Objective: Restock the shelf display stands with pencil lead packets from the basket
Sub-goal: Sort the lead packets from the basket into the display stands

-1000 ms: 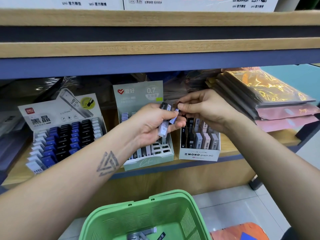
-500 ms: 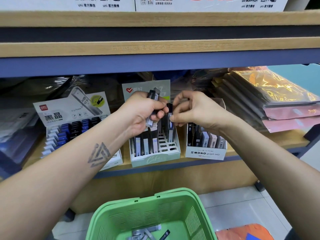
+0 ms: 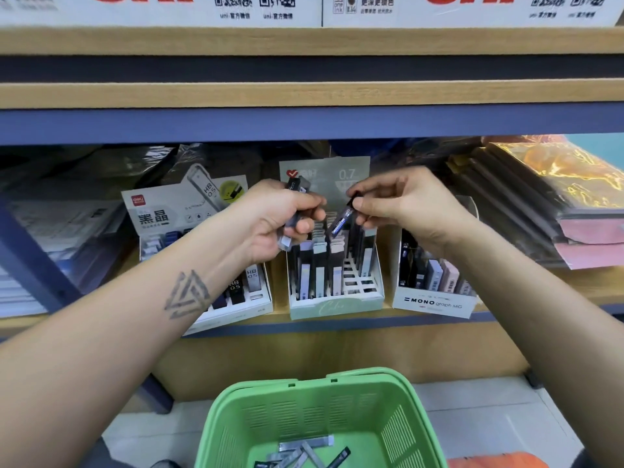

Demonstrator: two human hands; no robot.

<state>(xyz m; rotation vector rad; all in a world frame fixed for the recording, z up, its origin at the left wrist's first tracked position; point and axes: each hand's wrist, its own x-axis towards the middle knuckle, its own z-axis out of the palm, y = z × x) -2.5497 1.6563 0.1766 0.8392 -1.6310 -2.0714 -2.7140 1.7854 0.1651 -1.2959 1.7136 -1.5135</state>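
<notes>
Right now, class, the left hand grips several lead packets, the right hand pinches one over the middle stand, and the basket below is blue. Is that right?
Not quite: the basket is green, as the head view shows. The left hand does grip several packets; the right hand pinches one over the middle stand.

3 display stands [image 3: 336,292] sit side by side on the shelf [image 3: 337,324], basket [image 3: 314,417] below.

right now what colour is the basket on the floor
Green, with slotted walls; the basket shows best in the head view, the only one.
</notes>
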